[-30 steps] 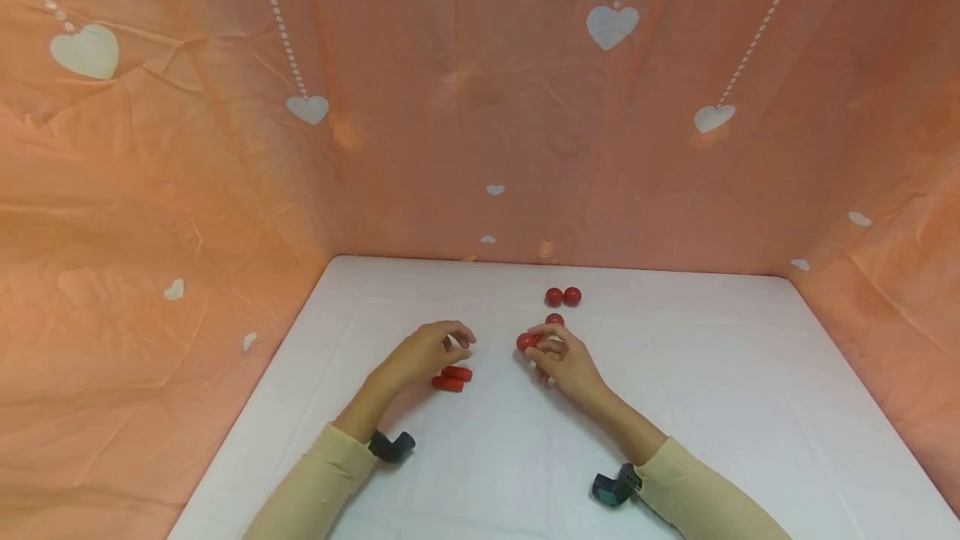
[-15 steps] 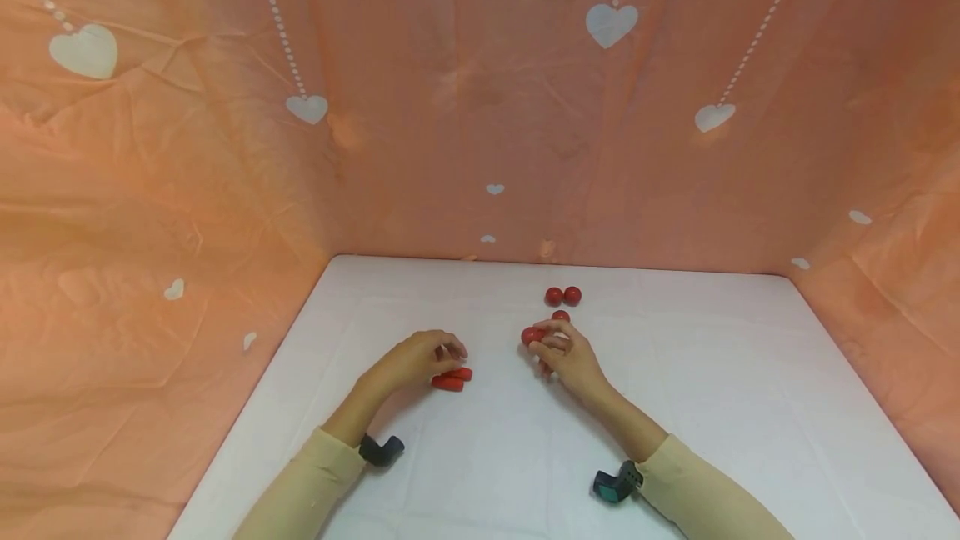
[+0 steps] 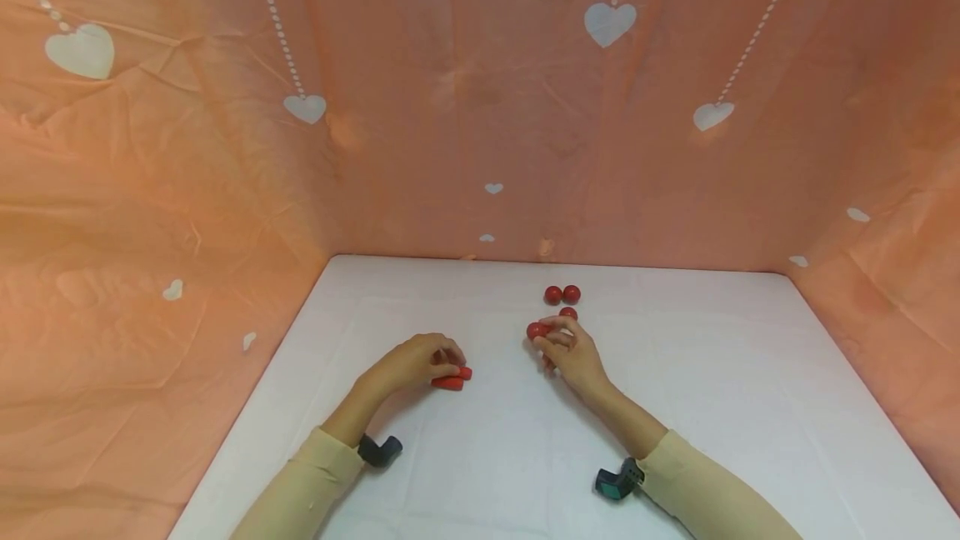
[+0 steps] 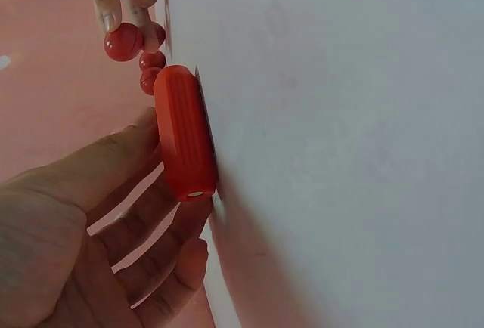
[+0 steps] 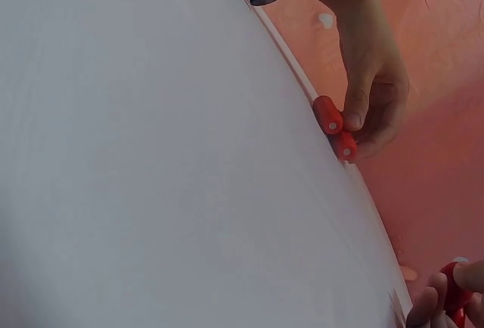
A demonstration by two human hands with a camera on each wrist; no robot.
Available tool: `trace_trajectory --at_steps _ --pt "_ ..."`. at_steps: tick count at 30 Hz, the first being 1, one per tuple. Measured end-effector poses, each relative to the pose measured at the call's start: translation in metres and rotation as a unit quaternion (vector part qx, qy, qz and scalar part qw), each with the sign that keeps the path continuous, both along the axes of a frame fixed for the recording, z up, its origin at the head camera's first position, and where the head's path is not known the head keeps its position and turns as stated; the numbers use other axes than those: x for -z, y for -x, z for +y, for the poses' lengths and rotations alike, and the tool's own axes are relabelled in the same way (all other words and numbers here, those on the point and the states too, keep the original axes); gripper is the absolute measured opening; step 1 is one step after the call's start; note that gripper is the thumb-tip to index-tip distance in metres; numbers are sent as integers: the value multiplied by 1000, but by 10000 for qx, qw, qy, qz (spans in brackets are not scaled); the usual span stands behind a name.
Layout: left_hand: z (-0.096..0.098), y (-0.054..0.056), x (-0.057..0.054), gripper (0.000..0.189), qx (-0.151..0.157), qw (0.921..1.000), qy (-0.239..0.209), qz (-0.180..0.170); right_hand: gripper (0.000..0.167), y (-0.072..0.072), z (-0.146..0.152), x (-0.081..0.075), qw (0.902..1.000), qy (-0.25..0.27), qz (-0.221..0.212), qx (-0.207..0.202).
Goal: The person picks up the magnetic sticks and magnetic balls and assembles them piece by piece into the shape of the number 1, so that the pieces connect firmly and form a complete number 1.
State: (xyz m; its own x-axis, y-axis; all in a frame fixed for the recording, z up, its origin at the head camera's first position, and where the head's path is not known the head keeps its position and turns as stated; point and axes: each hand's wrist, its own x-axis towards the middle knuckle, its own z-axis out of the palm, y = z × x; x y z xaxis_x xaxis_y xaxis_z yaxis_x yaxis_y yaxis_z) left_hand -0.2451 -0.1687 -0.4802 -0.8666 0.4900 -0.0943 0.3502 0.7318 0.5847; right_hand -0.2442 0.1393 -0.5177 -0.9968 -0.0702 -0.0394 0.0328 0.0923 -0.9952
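My left hand [image 3: 420,359] is at two red ridged cylinders lying side by side, their ends showing small holes. Its thumb and fingers pinch the farther cylinder [image 3: 466,373], partly covered by the hand. The nearer cylinder [image 3: 447,384] rests on the table beside it; in the left wrist view a red cylinder [image 4: 184,135] fills the middle. Over to the right, my right hand [image 3: 573,357] pinches a glossy red ball [image 3: 537,331] between thumb and fingers. Another red ball [image 3: 567,315] shows just behind its index finger; whether that finger touches it I cannot tell.
Two more red balls [image 3: 553,295] sit touching each other farther back on the white-covered table [image 3: 675,373]. Orange cloth [image 3: 450,107] with white hearts hangs along the back and sides. Each wrist wears a dark camera mount [image 3: 618,480].
My left hand has come down toward me onto the cylinders and now pinches the farther one. My right hand has shifted slightly right and away with its ball; the ball behind it shifted right too.
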Motion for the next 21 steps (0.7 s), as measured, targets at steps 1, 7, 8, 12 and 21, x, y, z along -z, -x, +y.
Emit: trace_trajectory --at_steps 1,7,8,12,21 --pt "0 0 0 11 -2 10000 25 10 38 0 0 0 10000 1 11 12" --pt "0 1 -1 10 45 9999 153 60 39 1 2 0 10000 -22 -21 54" --pt "0 1 -1 9 62 9998 163 63 39 1 2 0 10000 -21 -34 59" --pt "0 2 -2 9 108 9998 182 49 40 1 3 1 9999 72 -90 74" --pt "1 2 -5 8 124 9992 376 113 40 2 5 3 9999 94 -96 62"
